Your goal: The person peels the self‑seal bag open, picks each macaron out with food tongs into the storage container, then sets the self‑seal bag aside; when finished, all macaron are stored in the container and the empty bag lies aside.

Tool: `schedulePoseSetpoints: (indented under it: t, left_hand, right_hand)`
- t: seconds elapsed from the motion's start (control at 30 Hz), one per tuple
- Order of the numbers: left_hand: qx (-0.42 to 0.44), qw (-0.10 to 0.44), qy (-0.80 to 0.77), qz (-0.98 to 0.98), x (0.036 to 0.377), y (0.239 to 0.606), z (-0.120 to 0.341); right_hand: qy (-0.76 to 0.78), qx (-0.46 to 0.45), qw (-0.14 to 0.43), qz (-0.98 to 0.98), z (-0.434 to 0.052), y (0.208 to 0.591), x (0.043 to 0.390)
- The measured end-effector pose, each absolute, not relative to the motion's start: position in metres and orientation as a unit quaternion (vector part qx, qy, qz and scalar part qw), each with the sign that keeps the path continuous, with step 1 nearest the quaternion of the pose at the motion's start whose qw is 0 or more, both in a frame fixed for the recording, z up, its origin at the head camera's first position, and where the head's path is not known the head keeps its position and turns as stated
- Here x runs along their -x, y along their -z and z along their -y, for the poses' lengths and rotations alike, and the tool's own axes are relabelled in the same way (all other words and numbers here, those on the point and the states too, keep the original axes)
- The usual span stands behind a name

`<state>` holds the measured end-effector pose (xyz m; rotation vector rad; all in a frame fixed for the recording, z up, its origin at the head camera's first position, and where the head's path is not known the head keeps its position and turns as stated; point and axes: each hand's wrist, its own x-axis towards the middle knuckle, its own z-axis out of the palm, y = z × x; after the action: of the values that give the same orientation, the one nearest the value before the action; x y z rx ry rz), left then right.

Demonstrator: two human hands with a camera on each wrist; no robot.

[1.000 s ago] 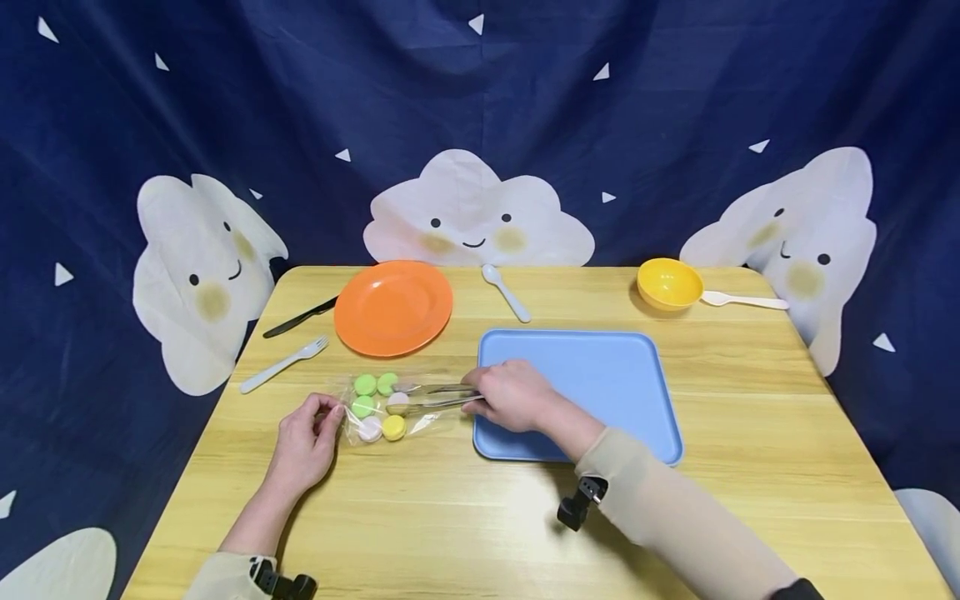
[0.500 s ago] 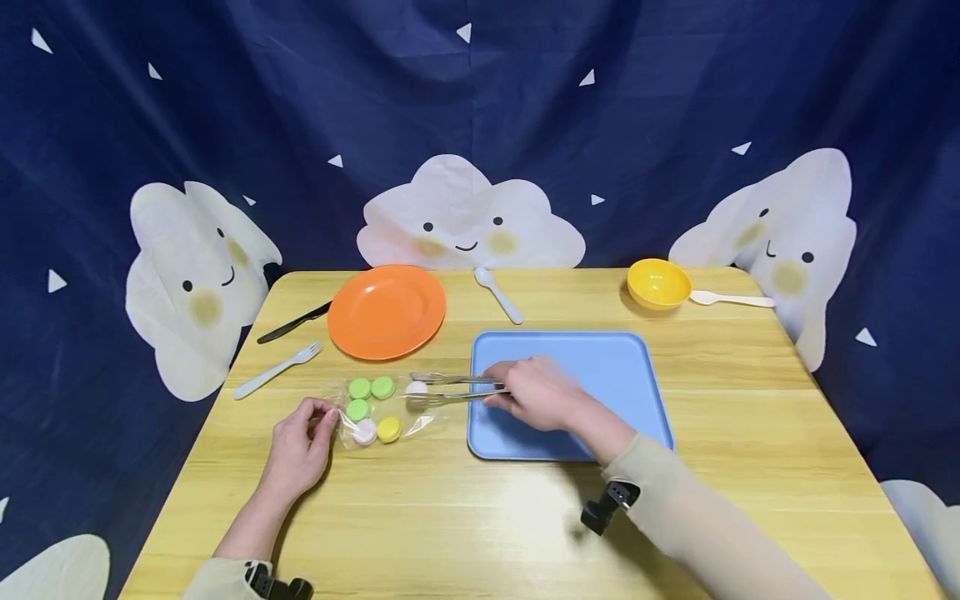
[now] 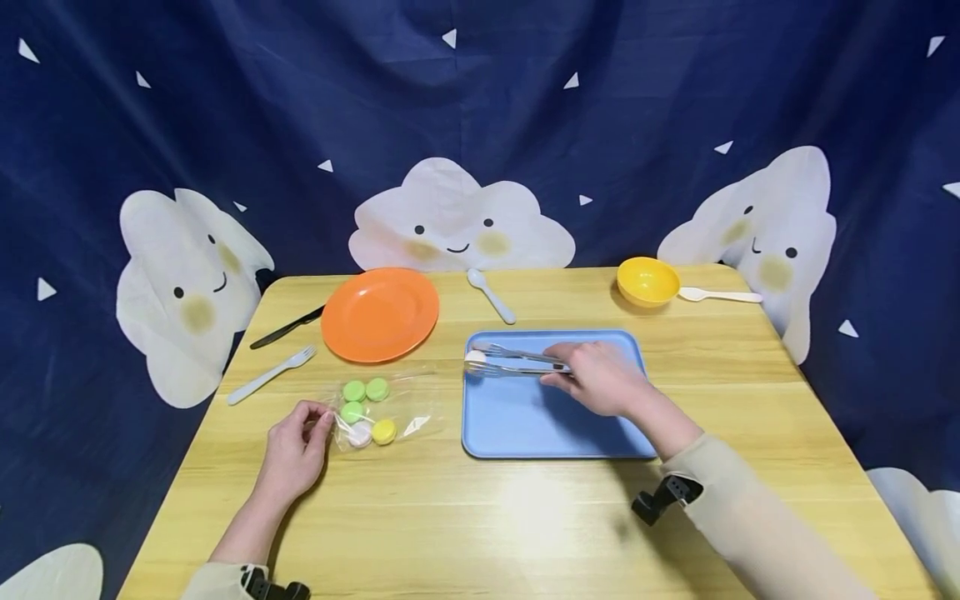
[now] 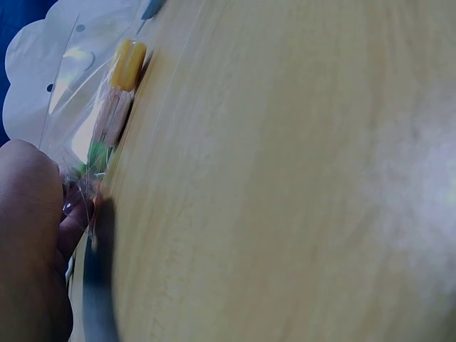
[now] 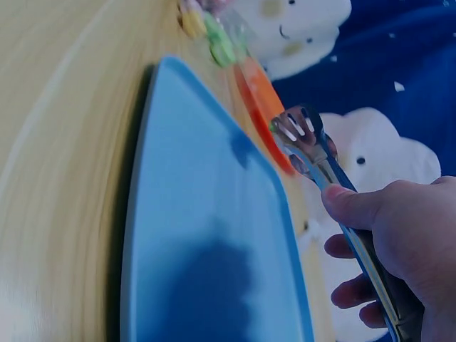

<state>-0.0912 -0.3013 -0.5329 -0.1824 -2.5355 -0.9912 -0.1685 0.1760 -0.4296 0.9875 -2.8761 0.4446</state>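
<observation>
My left hand [image 3: 294, 450] pinches the left edge of a clear plastic bag [image 3: 416, 408] on the table. Inside it lie three green macarons [image 3: 354, 391], a pale pink macaron [image 3: 360, 434] and a yellow macaron [image 3: 384, 431]. In my right hand [image 3: 603, 379] I grip metal tongs [image 3: 517, 372], their tips holding a pale macaron [image 3: 475, 357]. The tongs hang over the left part of a blue tray [image 3: 525, 437]. In the right wrist view the slotted tong head [image 5: 299, 132] hides most of that macaron.
An orange plate [image 3: 381, 315] stands behind the bag, with a black knife [image 3: 287, 327] and a grey fork [image 3: 272, 375] to its left. A grey spoon [image 3: 491, 297] lies at the back. At the back right are a yellow bowl [image 3: 648, 282] and a white spoon [image 3: 720, 296].
My right hand has moved right and away from me, drawing the pale macaron out of the bag with the tongs to above the tray. My left hand keeps hold of the bag.
</observation>
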Motion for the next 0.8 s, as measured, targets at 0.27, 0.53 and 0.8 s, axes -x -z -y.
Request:
schedulePoseSetpoints:
  t: [0.27, 0.53, 0.8]
  left_hand:
    - [0.067, 0.21, 0.357, 0.908, 0.091, 0.534, 0.3]
    - [0.075, 0.216, 0.362, 0.904, 0.089, 0.532, 0.299]
    - [0.073, 0.215, 0.359, 0.905, 0.09, 0.533, 0.3]
  right_hand:
    - [-0.136, -0.276, 0.032, 0.951, -0.206, 0.439, 0.173]
    - [-0.135, -0.248, 0.017, 0.959, -0.22, 0.452, 0.176]
    - [-0.13, -0.24, 0.014, 0.962, -0.22, 0.453, 0.174]
